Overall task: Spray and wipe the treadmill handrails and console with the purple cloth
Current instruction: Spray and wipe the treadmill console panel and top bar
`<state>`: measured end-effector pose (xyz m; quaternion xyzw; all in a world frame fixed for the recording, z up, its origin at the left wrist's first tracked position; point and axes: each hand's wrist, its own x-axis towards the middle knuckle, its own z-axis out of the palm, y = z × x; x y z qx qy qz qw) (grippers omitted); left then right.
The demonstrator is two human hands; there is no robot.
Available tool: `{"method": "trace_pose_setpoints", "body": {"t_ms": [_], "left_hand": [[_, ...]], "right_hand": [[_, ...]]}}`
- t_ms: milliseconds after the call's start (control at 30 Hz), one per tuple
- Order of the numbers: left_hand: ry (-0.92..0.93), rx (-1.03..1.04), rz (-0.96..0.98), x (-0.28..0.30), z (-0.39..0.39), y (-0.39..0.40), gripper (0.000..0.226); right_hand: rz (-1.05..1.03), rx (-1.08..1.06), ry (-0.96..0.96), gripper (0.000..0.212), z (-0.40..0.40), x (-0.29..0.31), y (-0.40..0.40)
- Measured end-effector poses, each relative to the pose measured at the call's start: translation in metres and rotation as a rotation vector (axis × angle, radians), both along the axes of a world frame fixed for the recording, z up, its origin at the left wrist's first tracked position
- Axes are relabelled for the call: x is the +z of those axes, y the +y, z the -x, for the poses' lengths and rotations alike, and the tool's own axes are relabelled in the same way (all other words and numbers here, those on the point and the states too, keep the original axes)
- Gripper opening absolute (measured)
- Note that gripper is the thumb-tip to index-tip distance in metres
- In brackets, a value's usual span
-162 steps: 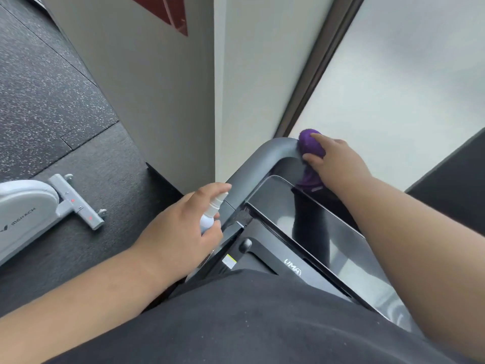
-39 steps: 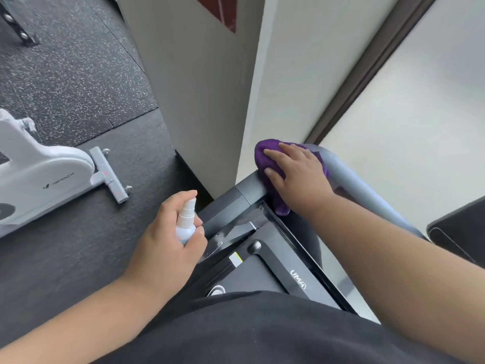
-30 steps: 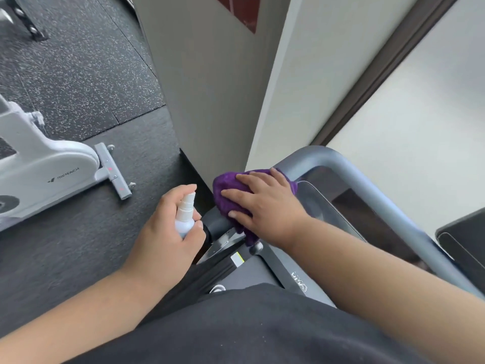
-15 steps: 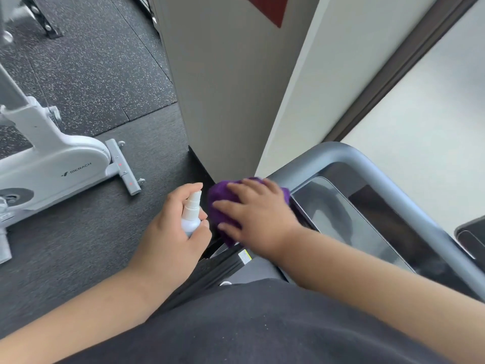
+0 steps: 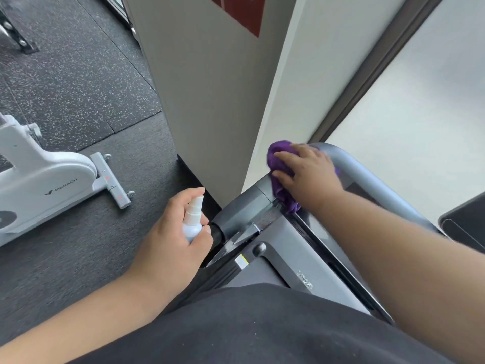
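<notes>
Right now the treadmill [image 5: 283, 261] fills the lower right, one machine, its grey handrail [image 5: 367, 179] bending at about one o'clock from my chest. One white exercise bike [image 5: 39, 177] stands on the floor [image 5: 78, 74] at nine o'clock, well apart from my work. My right hand [image 5: 308, 174] lies on the rail's bend with fingers curled over the one purple cloth [image 5: 280, 177], pressing it against the rail. My left hand [image 5: 170, 232] grips the single spray bottle [image 5: 193, 219] upright, index finger on its head, just beside the rail's dark end at eleven o'clock. From the cloth, the rail's long axis runs down toward seven o'clock to that dark end and off to four o'clock the other way. The console seems to lie under my right forearm, so I judge the cloth hand is nearer to it.
</notes>
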<state>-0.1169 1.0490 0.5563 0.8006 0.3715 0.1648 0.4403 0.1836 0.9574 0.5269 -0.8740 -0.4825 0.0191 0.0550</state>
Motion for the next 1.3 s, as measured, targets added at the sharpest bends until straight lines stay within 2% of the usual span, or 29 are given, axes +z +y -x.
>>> {"method": "trace_pose_setpoints", "body": {"t_ms": [167,300,367,567,700,767,933,1067,1133,1233,1300], "left_hand": [[-0.027,-0.066,-0.002,-0.001,-0.018,-0.002,0.058],[-0.042,-0.142,-0.052,0.000,-0.039,-0.003,0.063],[-0.044,-0.165,-0.082,0.005,-0.050,-0.005,0.062],[-0.054,-0.216,-0.047,0.009,-0.070,-0.006,0.063],[-0.058,-0.209,-0.054,0.009,-0.073,-0.006,0.064],[-0.057,-0.205,-0.055,0.009,-0.070,-0.007,0.066],[-0.060,-0.210,-0.071,0.007,-0.069,-0.006,0.066],[-0.066,-0.226,-0.064,0.006,-0.073,-0.003,0.063],[-0.066,-0.226,-0.067,0.006,-0.071,-0.003,0.063],[-0.069,-0.215,-0.062,0.005,-0.063,-0.003,0.063],[-0.064,-0.209,-0.032,0.003,-0.056,-0.003,0.062]], "right_hand": [[-0.104,0.379,0.035,0.045,0.095,-0.014,0.004],[-0.122,0.424,0.049,0.045,0.079,-0.016,0.004],[-0.116,0.337,0.040,0.047,0.051,-0.012,0.002],[-0.080,-0.175,-0.041,0.043,-0.070,-0.001,-0.025],[-0.042,-0.379,-0.041,0.039,-0.086,0.001,-0.028],[-0.061,-0.302,-0.090,0.039,-0.061,0.001,-0.020],[-0.232,0.147,-0.024,0.038,0.043,-0.018,-0.002],[-0.156,0.311,-0.031,0.046,0.022,-0.016,-0.007],[-0.104,0.203,-0.036,0.049,-0.013,-0.008,-0.015],[-0.054,-0.112,-0.117,0.048,-0.064,-0.001,-0.030],[-0.026,-0.287,-0.098,0.042,-0.079,0.000,-0.029]]}}
